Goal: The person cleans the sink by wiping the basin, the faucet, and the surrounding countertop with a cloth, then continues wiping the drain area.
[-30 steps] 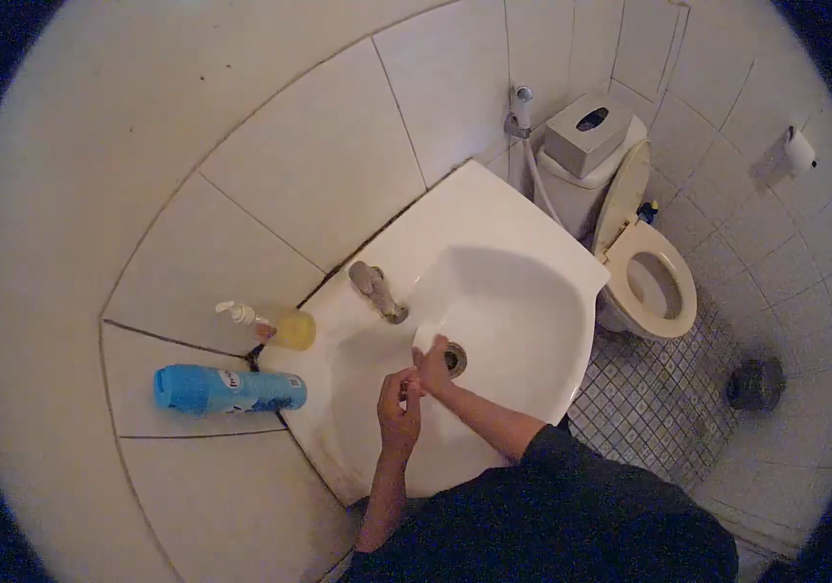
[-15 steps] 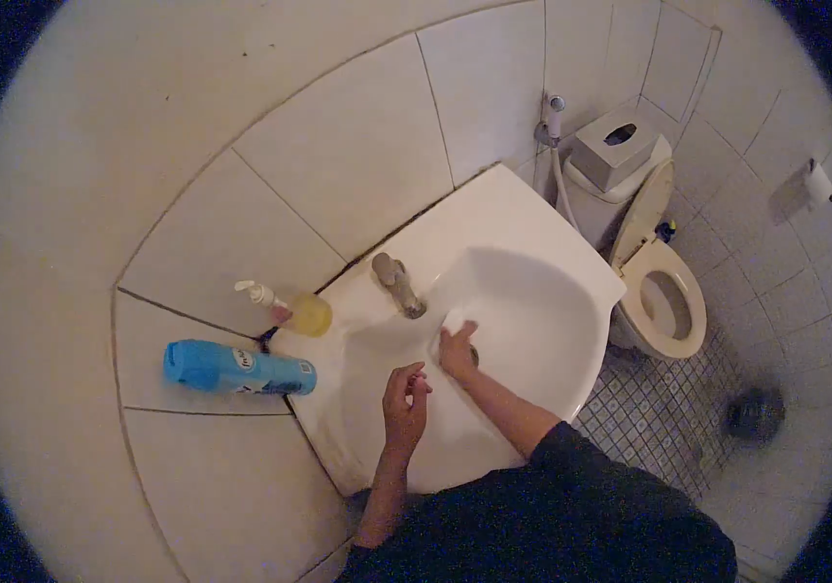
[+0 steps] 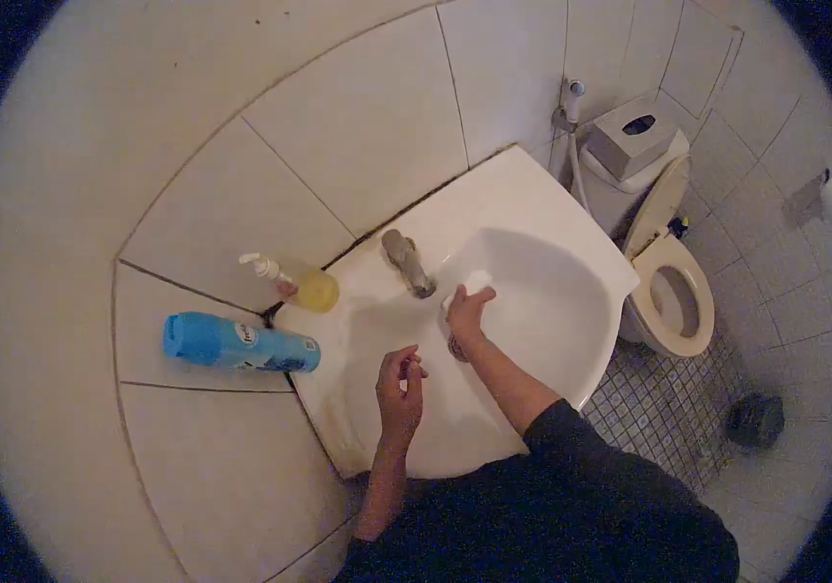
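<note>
My right hand (image 3: 467, 311) presses a white tissue (image 3: 479, 282) against the inner wall of the white sink (image 3: 552, 335), just above the drain (image 3: 457, 348). Its fingers are closed over the tissue and cover part of it. My left hand (image 3: 400, 394) hovers over the left side of the basin, fingers loosely bent and a gap between them and the thumb; I see nothing held in it. The tap (image 3: 408, 262) stands behind both hands on the sink's back ledge.
A pump soap bottle (image 3: 315, 290) and a blue spray can (image 3: 241, 344) are at the sink's left. To the right are a toilet (image 3: 673, 296) with its lid raised, a tissue box (image 3: 629, 141) on the tank, a hose sprayer (image 3: 573, 102) and a dark bin (image 3: 755, 421).
My right hand has slid with the tissue along the basin, up and slightly right of the drain, which shows more now. My left hand's fingers have bent a little more. The view has shifted slightly.
</note>
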The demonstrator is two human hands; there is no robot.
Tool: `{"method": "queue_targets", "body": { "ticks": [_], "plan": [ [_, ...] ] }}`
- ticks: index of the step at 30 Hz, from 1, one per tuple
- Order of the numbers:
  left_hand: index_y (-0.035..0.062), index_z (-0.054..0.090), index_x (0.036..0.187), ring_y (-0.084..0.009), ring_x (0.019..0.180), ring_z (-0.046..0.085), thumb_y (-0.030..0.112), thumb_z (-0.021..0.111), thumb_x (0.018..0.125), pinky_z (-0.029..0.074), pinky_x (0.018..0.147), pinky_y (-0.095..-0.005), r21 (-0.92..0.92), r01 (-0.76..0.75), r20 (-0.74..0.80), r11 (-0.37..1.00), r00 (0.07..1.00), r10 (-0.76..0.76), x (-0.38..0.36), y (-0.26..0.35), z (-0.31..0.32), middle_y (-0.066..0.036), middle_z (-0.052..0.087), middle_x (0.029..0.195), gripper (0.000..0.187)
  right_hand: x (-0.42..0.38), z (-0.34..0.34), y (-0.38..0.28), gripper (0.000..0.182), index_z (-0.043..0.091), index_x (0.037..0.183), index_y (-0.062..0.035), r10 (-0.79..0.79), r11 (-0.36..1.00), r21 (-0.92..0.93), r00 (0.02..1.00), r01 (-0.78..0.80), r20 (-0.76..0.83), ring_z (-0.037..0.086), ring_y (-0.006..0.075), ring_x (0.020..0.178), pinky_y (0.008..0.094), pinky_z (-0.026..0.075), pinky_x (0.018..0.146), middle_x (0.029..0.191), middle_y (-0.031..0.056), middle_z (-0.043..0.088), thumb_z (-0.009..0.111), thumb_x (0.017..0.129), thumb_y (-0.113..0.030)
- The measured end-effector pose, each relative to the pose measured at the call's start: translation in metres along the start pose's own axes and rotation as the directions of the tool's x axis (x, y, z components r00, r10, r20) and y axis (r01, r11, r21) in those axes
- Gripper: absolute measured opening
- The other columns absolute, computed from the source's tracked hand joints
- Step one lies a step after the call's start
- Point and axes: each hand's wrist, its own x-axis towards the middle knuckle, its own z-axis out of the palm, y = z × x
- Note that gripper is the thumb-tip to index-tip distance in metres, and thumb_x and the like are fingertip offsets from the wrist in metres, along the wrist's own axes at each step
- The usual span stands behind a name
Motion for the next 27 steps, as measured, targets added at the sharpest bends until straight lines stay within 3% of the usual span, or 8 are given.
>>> {"method": "queue_targets", "body": {
  "ticks": [3, 5, 9, 11, 13, 17, 24, 27],
  "plan": [
    [0.0007, 0.053, 0.098, -0.0150, 0.068, 0.055, 0.008, 0.047, 0.086, 0.046, 0.062, -0.0270, -0.021, -0.022, -0.019, 1.000, 1.000, 0.021, -0.003, -0.007, 0.005, -0.008, 0.053, 0.083, 0.016, -0.033, 0.020, 0.008, 0.070, 0.013, 0.122, 0.0217, -0.039, 0.999, 0.013, 0.996, 0.040, -0.074, 0.008, 0.0507, 0.124, 0.0501, 0.012, 0.103, 0.128, 0.0418, 0.012, 0.044, 0.086, -0.029],
    [0.0010, 0.053, 0.099, -0.0147, 0.068, 0.055, 0.006, 0.046, 0.086, 0.047, 0.063, -0.0263, 0.152, -0.154, 0.018, 0.976, 0.988, 0.153, -0.004, -0.009, 0.006, -0.008, 0.053, 0.084, 0.016, -0.071, 0.035, 0.039, 0.073, 0.011, 0.123, 0.0194, -0.093, 0.968, -0.201, 0.957, 0.151, 0.275, 0.019, 0.0418, 0.123, 0.0404, 0.009, 0.105, 0.128, 0.0363, 0.018, 0.048, 0.085, -0.031],
    [0.0010, 0.053, 0.099, -0.0142, 0.067, 0.055, 0.005, 0.046, 0.085, 0.047, 0.063, -0.0258, 0.057, -0.105, -0.024, 0.993, 0.994, 0.107, -0.002, -0.007, 0.003, -0.008, 0.053, 0.084, 0.016, -0.047, 0.004, -0.005, 0.068, 0.011, 0.121, 0.0192, 0.061, 0.931, -0.363, 0.959, 0.047, 0.278, 0.016, 0.0448, 0.123, 0.0413, 0.009, 0.105, 0.127, 0.0376, 0.017, 0.045, 0.086, -0.028],
    [0.0009, 0.053, 0.099, -0.0145, 0.068, 0.055, 0.007, 0.047, 0.085, 0.046, 0.063, -0.0264, 0.016, -0.056, -0.025, 0.998, 0.998, 0.056, 0.000, -0.001, -0.002, -0.009, 0.053, 0.084, 0.016, -0.020, 0.012, 0.012, 0.064, 0.017, 0.118, 0.0181, -0.108, 0.993, -0.052, 0.991, 0.104, -0.081, 0.017, 0.0465, 0.122, 0.0442, 0.013, 0.104, 0.125, 0.0376, 0.020, 0.046, 0.086, -0.028],
    [0.0009, 0.053, 0.099, -0.0143, 0.068, 0.055, 0.007, 0.047, 0.085, 0.046, 0.063, -0.0264, 0.003, -0.049, -0.026, 0.999, 0.998, 0.049, -0.001, -0.002, -0.002, -0.009, 0.053, 0.084, 0.016, -0.028, 0.005, -0.004, 0.066, 0.017, 0.119, 0.0183, -0.102, 0.995, -0.001, 0.991, 0.103, -0.088, 0.020, 0.0475, 0.120, 0.0447, 0.017, 0.102, 0.125, 0.0373, 0.021, 0.046, 0.086, -0.031],
    [0.0010, 0.053, 0.100, -0.0135, 0.067, 0.054, 0.006, 0.047, 0.086, 0.047, 0.063, -0.0260, 0.092, -0.133, -0.010, 0.987, 0.991, 0.135, 0.000, 0.011, -0.001, -0.008, 0.052, 0.083, 0.016, -0.076, 0.015, 0.002, 0.070, 0.015, 0.120, 0.0191, -0.181, 0.902, -0.316, 0.922, 0.294, 0.341, 0.020, 0.0466, 0.121, 0.0435, 0.017, 0.102, 0.126, 0.0371, 0.020, 0.048, 0.085, -0.031],
    [0.0014, 0.053, 0.100, -0.0141, 0.067, 0.055, 0.010, 0.047, 0.087, 0.047, 0.064, -0.0267, -0.007, -0.036, -0.042, 0.999, 0.998, 0.036, 0.000, 0.002, -0.005, -0.009, 0.052, 0.083, 0.017, -0.030, 0.009, 0.003, 0.073, 0.012, 0.120, 0.0213, -0.158, 0.983, -0.098, 0.987, 0.158, -0.001, 0.019, 0.0487, 0.121, 0.0449, 0.017, 0.103, 0.126, 0.0396, 0.019, 0.050, 0.084, -0.030],
    [0.0016, 0.053, 0.100, -0.0148, 0.068, 0.055, 0.010, 0.047, 0.086, 0.047, 0.065, -0.0272, -0.026, -0.043, -0.024, 0.999, 0.999, 0.043, 0.001, 0.002, 0.000, -0.009, 0.052, 0.083, 0.017, -0.040, 0.026, 0.025, 0.072, 0.012, 0.119, 0.0224, -0.271, 0.905, -0.337, 0.963, 0.258, 0.007, 0.020, 0.0485, 0.121, 0.0440, 0.017, 0.103, 0.126, 0.0402, 0.019, 0.051, 0.084, -0.028]
  ]
}}
